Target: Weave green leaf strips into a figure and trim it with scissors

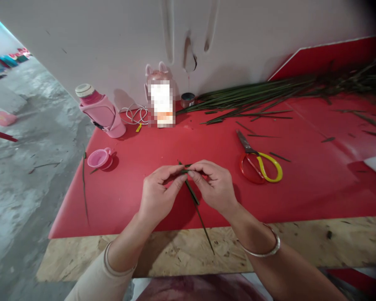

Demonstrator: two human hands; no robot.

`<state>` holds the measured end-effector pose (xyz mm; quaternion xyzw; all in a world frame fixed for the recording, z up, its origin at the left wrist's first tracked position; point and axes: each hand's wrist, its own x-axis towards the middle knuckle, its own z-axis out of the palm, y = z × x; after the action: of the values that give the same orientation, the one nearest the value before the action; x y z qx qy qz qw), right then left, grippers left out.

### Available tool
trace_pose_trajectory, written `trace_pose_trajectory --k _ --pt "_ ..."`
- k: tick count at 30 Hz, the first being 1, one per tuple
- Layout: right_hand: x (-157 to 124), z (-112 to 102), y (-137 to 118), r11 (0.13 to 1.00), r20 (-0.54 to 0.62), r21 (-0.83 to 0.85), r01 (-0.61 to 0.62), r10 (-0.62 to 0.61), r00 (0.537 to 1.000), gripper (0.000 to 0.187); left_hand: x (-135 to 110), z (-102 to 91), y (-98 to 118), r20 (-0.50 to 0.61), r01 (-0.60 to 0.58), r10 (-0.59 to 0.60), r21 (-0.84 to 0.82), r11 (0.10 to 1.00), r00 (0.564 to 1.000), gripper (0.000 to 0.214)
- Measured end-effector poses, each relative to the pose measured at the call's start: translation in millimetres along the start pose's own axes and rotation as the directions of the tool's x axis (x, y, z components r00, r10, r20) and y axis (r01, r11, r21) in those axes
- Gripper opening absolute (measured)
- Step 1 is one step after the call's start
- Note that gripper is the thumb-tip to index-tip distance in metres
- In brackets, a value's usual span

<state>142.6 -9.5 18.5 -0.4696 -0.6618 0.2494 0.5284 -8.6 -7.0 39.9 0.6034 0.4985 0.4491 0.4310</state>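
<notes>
Metal scissors with one red and one yellow handle loop (253, 152) lie on the red-covered tabletop (138, 205), blades pointing away from the person. To the left of the scissors, and slightly nearer the person, are the narrow dark-green leaf strips (192, 193), held up between the two bare hands. The left hand (161, 188) has its thumb and forefinger clamped on them; the right hand (214, 184), the one closer to the scissors, pinches them just beside it, its thumb and fingers likewise closed on the leaf. One thin end hangs down toward the person, well apart from the scissors.

Beyond the scissors stretches a long heap of dark-green blade-shaped leaves (244, 97), with short loose cuttings scattered between it and the scissors. Beyond and left of the scissors stand a small dark round tin (188, 100) and a blurred-out upright object with pink ears (161, 102). Farther left of the scissors are a pink bottle with a pale lid (103, 115) and a small pink plastic cup with a handle (107, 165).
</notes>
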Motion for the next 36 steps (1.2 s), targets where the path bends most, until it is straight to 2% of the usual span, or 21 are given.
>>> trace_pose_trajectory --k 4,9,14,19,23,30,36 --pt "-1.4 2.3 -0.9 1.0 0.025 0.026 -0.002 0.001 1.0 0.009 -3.1 3.7 1.9 -0.037 -0.061 0.066 0.119 0.991 0.997 0.014" --pt "-3.2 4.5 -1.8 1.0 0.041 0.002 -0.002 0.002 0.999 0.01 -3.7 2.7 2.3 -0.049 -0.061 0.069 0.152 0.986 0.996 0.012" --pt "-2.9 6.3 -1.2 1.0 -0.017 0.012 0.016 -0.016 1.0 0.011 -3.0 3.4 0.3 -0.067 -0.021 0.028 0.104 0.994 0.997 0.011" --pt "-3.0 6.9 0.9 0.982 -0.008 0.114 -0.152 0.154 0.988 0.009 -3.2 5.9 -0.8 -0.014 0.067 -0.067 -0.016 0.998 0.998 0.014" --pt "-3.9 7.9 2.2 0.946 0.039 0.201 -0.254 0.251 0.967 0.01 -3.5 6.7 -2.2 -0.01 0.077 -0.077 -0.003 0.997 0.997 0.016" --pt "-3.4 8.8 2.7 0.975 0.046 0.128 -0.184 0.179 0.983 0.009 -2.4 5.7 -6.1 -0.012 0.165 -0.166 -0.043 0.985 0.986 0.019" --pt "-2.9 8.7 -1.2 0.975 0.039 0.146 -0.166 0.162 0.986 0.01 -1.7 5.8 -1.4 0.018 0.188 -0.187 -0.06 0.98 0.982 0.022"
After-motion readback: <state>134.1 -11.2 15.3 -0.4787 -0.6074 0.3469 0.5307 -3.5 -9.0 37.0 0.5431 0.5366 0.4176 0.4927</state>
